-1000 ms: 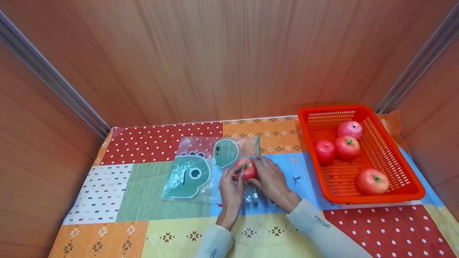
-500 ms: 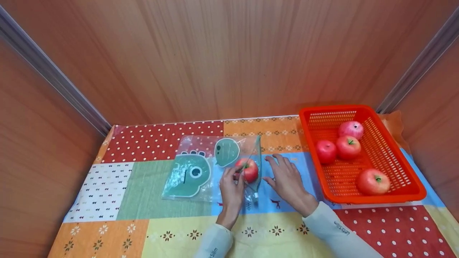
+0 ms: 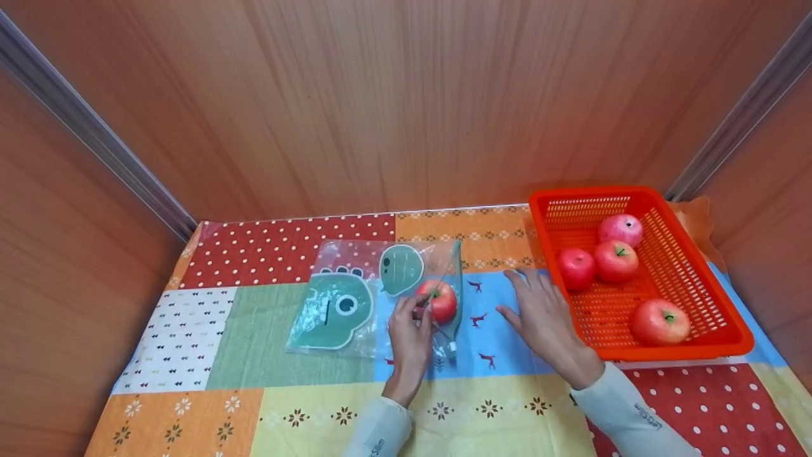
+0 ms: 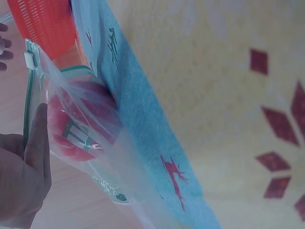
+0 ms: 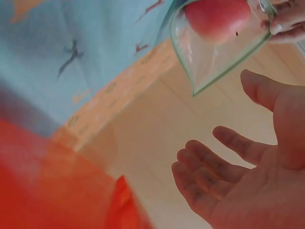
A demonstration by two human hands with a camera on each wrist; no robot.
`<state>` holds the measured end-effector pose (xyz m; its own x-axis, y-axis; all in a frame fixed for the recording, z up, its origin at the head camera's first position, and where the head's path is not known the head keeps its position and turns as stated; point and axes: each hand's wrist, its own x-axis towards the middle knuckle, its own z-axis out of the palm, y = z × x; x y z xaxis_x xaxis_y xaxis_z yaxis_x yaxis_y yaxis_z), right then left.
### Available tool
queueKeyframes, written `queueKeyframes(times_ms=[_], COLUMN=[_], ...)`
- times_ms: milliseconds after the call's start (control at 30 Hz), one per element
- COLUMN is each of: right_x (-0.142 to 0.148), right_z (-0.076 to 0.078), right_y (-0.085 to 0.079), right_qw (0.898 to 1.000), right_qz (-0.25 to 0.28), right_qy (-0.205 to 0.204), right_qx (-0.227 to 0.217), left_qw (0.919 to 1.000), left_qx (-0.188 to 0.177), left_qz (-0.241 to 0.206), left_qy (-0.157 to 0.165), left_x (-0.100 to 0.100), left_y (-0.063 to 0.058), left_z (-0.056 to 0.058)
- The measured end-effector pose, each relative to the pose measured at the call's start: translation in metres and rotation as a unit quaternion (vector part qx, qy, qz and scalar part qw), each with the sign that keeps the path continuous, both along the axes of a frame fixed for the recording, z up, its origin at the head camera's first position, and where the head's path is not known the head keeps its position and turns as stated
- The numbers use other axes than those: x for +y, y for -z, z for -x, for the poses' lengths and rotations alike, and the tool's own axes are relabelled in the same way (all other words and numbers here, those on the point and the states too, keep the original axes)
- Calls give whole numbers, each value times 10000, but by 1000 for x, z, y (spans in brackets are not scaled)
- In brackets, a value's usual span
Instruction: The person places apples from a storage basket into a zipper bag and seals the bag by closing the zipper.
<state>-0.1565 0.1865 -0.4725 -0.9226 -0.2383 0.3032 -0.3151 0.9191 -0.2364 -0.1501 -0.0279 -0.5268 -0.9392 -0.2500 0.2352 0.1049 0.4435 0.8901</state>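
A clear zip bag (image 3: 342,317) with a green dinosaur print lies flat on the cloth. Inside its mouth, at the right end, sits a red apple (image 3: 446,303). My left hand (image 3: 409,336) pinches the upper layer of the bag at that mouth, beside the apple. In the right wrist view the bag's green-edged opening (image 5: 178,45) gapes around the apple (image 5: 217,19). My right hand (image 3: 547,320) holds nothing, fingers spread, just left of the orange basket (image 3: 666,353). The left wrist view shows a white slider (image 4: 29,60) on the bag's zip.
Several fruits stay in the basket: a large apple (image 3: 660,322) near the front, another apple (image 3: 614,261), a small red fruit (image 3: 576,269) and a pink one (image 3: 620,230) behind. A patchwork cloth (image 3: 304,419) covers the table, with a wooden wall (image 3: 406,108) at the back.
My right hand has let go of the apple, leaving it in the bag mouth, and has moved right toward the basket. My left hand keeps its pinch on the bag.
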Motion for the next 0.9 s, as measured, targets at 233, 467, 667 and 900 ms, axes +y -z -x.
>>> queueKeyframes(times_ms=[233, 467, 667, 900], right_x=[29, 59, 79, 95], right_z=[-1, -4, -6, -10], right_y=[-11, -14, -11, -10], right_qw=[9995, 9991, 9989, 9985], right_qz=[268, 241, 217, 214], right_qy=[115, 257, 401, 483], right_qx=[98, 239, 83, 165], left_qw=[9999, 9999, 9998, 9998], left_qx=[100, 137, 148, 133], left_qz=[-23, -60, -65, -76], left_qy=[-2, 11, 63, 103], left_x=[0, -1, -2, -2], left_y=[2, 1, 1, 1], left_z=[0, -1, 0, 0])
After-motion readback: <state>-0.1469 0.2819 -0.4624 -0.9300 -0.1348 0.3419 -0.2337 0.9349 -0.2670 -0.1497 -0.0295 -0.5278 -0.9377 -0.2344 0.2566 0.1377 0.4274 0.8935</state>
